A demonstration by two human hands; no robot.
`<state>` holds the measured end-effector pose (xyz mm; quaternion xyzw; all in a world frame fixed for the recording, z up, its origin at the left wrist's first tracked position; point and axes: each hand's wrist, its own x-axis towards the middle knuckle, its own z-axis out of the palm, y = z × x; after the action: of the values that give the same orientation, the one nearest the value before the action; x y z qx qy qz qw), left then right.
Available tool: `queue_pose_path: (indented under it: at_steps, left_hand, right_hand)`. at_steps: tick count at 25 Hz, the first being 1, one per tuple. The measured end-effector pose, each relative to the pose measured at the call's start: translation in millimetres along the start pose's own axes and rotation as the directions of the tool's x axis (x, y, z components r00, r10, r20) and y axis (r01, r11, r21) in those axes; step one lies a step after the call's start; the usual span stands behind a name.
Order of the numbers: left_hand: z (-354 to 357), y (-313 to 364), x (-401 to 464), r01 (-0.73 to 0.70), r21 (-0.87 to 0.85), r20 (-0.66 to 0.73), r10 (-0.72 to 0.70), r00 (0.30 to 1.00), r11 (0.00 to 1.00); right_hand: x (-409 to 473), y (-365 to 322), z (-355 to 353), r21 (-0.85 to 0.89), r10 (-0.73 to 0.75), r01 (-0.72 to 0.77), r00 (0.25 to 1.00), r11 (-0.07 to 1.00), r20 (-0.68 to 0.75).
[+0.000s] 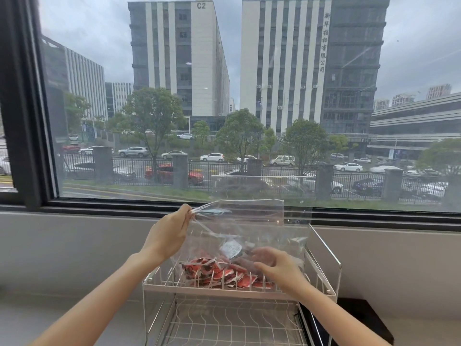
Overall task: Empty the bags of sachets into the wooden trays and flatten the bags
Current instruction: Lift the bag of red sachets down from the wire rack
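Both forearms reach fwd from bottom edge. L hand (pixel 167 234) pinches upper-left corner of clear plastic bag (pixel 245 222), pulled taut and raised. R hand (pixel 279 267) grips bag's lower right side, fingers curled into the plastic. Red-and-white sachets (pixel 219 273) heaped at bag bottom, over top tier of white wire rack (pixel 159 285) (whether they rest on it: can't tell). White label (pixel 231 248) shows through the plastic. Window (pixel 224 101) behind, w/ street view.
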<state>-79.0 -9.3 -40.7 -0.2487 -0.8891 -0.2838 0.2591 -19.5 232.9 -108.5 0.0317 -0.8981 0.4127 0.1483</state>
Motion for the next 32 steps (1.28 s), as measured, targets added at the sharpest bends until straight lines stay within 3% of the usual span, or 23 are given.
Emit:
queue_pose_path:
  at_steps: [3,10,15,22,32]
  left_hand:
    - [0.4,-3.1,3.8,-0.001,0.002,-0.002,0.001,1.000,1.000]
    - [-27.1,4.8,21.9,-0.033,0.027,-0.049,0.034,0.998,0.999]
    - [-59.0,22.1,41.0,-0.073,0.027,-0.049,0.075,0.996,0.997]
    - [-98.9,63.9,55.8,-0.160,0.029,-0.240,0.163,0.957,0.987]
    - [-95.2,84.0,22.5,-0.169,0.007,-0.230,0.166,0.959,0.986]
  right_hand:
    - [8.1,4.4,11.3,-0.021,0.001,-0.002,1.000,1.000,-0.024]
    - [20.1,-6.6,4.6,0.152,0.075,-0.048,0.982,0.987,-0.172]
    - [28.8,-28.5,-19.2,0.276,0.043,0.011,0.981,0.961,-0.190]
    - [25.3,-64.4,-55.8,0.323,-0.089,0.163,0.969,0.932,-0.233]
    - [-28.8,-61.2,-71.9,0.352,-0.055,0.136,0.972,0.926,-0.230]
